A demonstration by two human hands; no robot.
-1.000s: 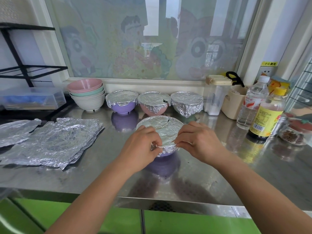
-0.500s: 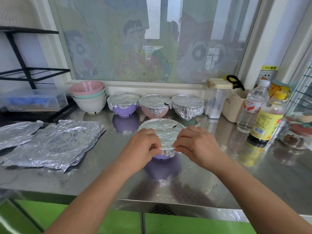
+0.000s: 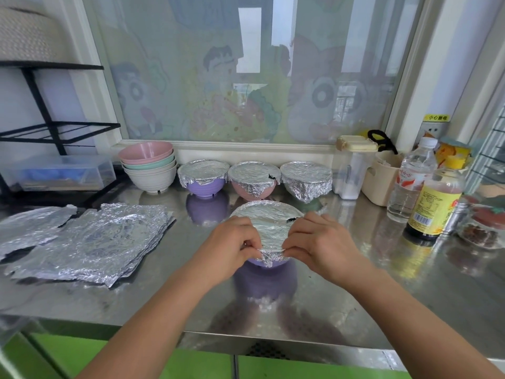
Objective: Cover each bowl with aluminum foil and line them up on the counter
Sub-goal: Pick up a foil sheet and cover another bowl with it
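In the head view, a round purple plastic bowl point(image 3: 282, 261) stands on the stainless steel counter point(image 3: 382, 283), and all places here are given from it. A sheet of silver aluminium foil point(image 3: 269, 225) is stretched flat over its mouth. The crumpled near edge of the foil is pinched between the fingers of the left hand point(image 3: 232, 247) and the right hand point(image 3: 319, 244). Both hands are curled tightly onto the foil at the rim. A small dark tear is seen in the foil near the right hand.

Just behind this bowl, three bowls already covered are lined up in a row: a foil-capped purple bowl point(image 3: 203, 176), a foil-capped pink bowl point(image 3: 254, 179) and a bowl wrapped almost wholly in foil point(image 3: 306, 179). Behind and to the left, a stack of uncovered bowls with a pink one on top point(image 3: 149, 165) is waiting. Further left, a pile of loose crinkled foil sheets point(image 3: 90, 242) is laid out.

The task is judged to be roughly half done. The fourth bowl's foil is being tucked under the rim, after which it has to be placed in the row. The stacked bowls are left to be covered.
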